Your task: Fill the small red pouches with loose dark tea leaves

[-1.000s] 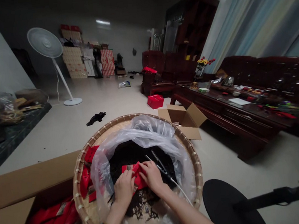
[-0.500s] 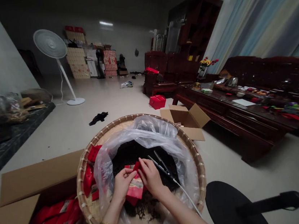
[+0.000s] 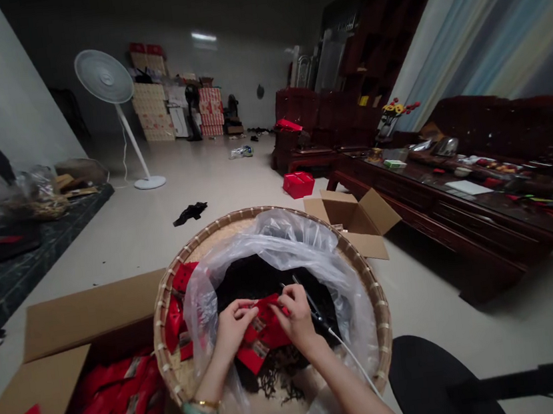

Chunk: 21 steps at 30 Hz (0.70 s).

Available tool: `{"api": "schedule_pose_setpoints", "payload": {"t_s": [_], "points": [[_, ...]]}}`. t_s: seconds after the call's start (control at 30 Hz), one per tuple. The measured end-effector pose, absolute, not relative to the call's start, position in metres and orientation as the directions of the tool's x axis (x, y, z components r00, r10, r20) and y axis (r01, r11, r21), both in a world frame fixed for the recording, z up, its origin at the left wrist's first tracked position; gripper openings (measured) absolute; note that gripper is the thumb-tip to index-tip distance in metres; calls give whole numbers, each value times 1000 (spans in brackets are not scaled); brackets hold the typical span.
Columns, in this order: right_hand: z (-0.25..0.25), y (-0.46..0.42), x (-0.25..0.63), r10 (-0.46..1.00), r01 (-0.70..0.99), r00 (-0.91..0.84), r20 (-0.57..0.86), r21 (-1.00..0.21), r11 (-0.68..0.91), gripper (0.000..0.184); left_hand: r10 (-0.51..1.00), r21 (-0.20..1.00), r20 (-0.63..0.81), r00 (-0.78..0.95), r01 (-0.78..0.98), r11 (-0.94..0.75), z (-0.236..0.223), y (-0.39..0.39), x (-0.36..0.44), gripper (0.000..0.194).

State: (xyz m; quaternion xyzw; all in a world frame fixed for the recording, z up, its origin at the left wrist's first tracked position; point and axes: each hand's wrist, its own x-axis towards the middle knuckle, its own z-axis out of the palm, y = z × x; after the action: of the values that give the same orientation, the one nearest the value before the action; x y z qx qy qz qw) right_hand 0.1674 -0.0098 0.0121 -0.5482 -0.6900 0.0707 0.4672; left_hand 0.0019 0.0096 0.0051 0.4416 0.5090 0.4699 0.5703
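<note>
Between my two hands is a red packet (image 3: 255, 352) with a printed label, held over dark loose leaves (image 3: 278, 385) in a clear plastic bag (image 3: 201, 310). My left hand (image 3: 235, 326) pinches its upper left edge, thumb against fingers. At the upper right edge, my right hand (image 3: 295, 312) grips the packet with fingertips pressed together. A black tong-like tool (image 3: 315, 309) with a white cord lies in the bag just right of my right hand. The bag lines a round woven basket (image 3: 379, 302); more red packets (image 3: 174, 317) rest inside its left rim.
Left of the basket, an open cardboard box (image 3: 88, 314) holds many red packets (image 3: 121, 400). Another open box (image 3: 375, 215) stands beyond the basket, near a dark wooden table (image 3: 408, 207). A round black base (image 3: 429, 383) is at right; a white fan (image 3: 150, 182) stands farther off.
The red packet has turned and tilted between my hands, showing a different face. My right hand has shifted slightly right along its edge. The whole view has swung a little left.
</note>
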Motion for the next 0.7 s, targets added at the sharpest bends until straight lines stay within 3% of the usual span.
{"api": "schedule_pose_setpoints", "payload": {"t_s": [0.13, 0.23, 0.3, 0.47, 0.7], "points": [[18, -5, 167, 902, 495, 136, 411, -816, 297, 18, 961, 912, -260, 93, -305, 276, 9, 9, -5, 45], [20, -5, 158, 970, 223, 63, 235, -951, 216, 20, 961, 875, -242, 135, -397, 276, 11, 6, -4, 41], [22, -6, 154, 992, 18, -22, 126, -992, 127, 30, 958, 869, -238, 158, -407, 283, 13, 5, -4, 39], [29, -7, 160, 955, -196, -254, -151, -959, -204, 48, 943, 885, -253, 214, -341, 315, 18, 7, -8, 46], [35, 0, 161, 923, -324, -334, -190, -896, -302, 52, 987, 973, -162, 19, -162, 163, 5, 17, -7, 61]]}}
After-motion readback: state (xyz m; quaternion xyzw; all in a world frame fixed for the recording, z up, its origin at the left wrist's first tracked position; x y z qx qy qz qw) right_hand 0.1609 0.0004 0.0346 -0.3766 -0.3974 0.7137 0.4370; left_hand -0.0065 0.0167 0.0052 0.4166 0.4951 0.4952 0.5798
